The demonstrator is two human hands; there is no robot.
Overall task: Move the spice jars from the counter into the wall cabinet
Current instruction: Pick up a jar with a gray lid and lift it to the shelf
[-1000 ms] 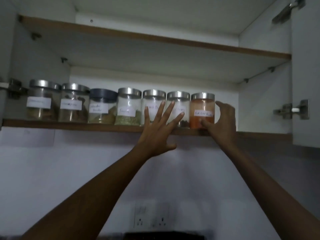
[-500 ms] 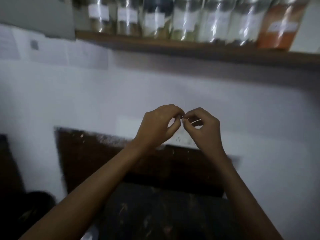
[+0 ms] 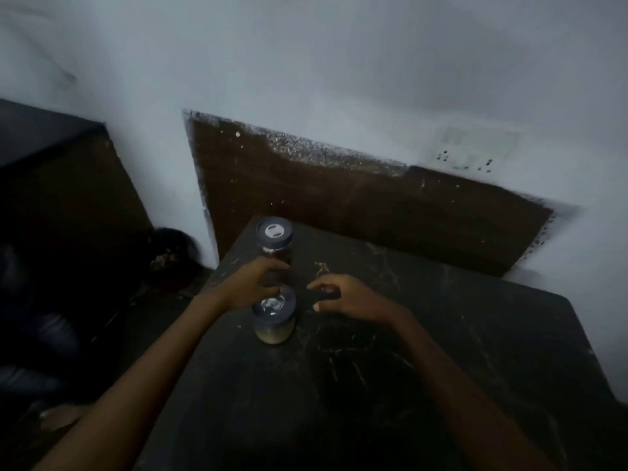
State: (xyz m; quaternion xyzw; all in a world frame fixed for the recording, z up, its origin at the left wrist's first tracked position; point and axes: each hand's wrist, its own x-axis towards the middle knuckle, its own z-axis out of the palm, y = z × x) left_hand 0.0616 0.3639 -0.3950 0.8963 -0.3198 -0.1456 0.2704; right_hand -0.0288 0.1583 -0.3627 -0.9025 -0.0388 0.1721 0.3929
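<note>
1. A pale wall (image 3: 339, 62) fills the upper half of the view.
2. Below it, a dark, scratched tabletop (image 3: 441, 351) runs from the centre to the right edge and down to the bottom edge.
3. A brown panel (image 3: 339, 198) with a speckled upper edge lies against the wall just behind the tabletop.
4. A dark boxy unit (image 3: 51, 158) stands at the far left, well apart from the tabletop; the dim light hides what it is.
5. A pale socket plate (image 3: 472, 149) sits on the wall just above the right part of the panel.
6. The left hand (image 3: 251, 287) reaches between the two jars. Its fingers curl round the lower body of the tall jar, and its thumb side lies against the lid of the short jar.
7. The right hand (image 3: 353, 297) hovers just right of the jars with its fingers loosely curled, holding nothing and touching neither jar.
8. The tall jar (image 3: 275, 243), with a grey lid and dark contents, stands upright near the tabletop's far left corner.
9. The short jar (image 3: 273, 321), with a grey lid and yellowish contents, stands upright on the tabletop just in front of the tall one.
</note>
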